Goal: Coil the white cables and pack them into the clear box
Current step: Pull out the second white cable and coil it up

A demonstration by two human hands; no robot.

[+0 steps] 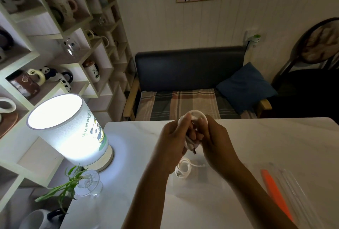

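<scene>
Lamp (73,129) left; bare table (266,140) right

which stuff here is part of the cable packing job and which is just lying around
Part of the job:
cable being coiled in both hands
coiled cable in the clear box
box lid

Just lying about:
lamp
plant glass
mug

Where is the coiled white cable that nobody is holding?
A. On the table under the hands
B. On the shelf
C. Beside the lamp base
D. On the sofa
A: the loose coil lies on the table below both hands, which hold another cable.
</scene>
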